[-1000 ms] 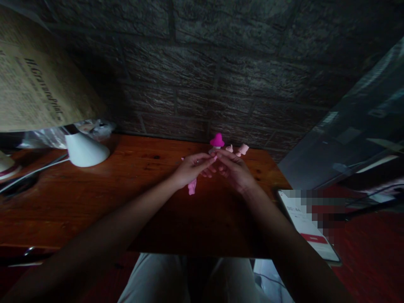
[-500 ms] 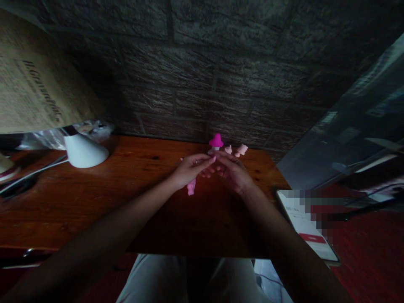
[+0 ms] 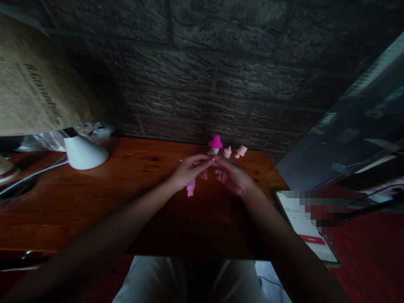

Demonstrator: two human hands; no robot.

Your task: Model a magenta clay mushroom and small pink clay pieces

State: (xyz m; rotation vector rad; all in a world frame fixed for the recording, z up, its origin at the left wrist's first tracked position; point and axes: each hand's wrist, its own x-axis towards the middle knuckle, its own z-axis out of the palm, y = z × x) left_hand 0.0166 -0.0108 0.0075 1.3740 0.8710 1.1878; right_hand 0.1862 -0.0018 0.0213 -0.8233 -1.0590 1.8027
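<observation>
My left hand and my right hand meet fingertip to fingertip above the table. Both are closed in a pinch on a tiny piece of pink clay, mostly covered by the fingers. A longer lump of pink clay lies under my left hand, partly hidden by it. Just behind the hands stands a small mushroom-like figure with a bright magenta cap and a whitish stem. To its right sit a pale pink lump and another pale pink piece.
The wooden table backs onto a dark brick-patterned wall. At left is a lamp with a white base and printed paper-like shade, near crumpled clear plastic. A tablet-like screen lies at the right edge.
My right hand's fingers have curled and shifted slightly, uncovering more of the pale pink lump behind them. Both hands still meet at the fingertips in nearly the same spot.
</observation>
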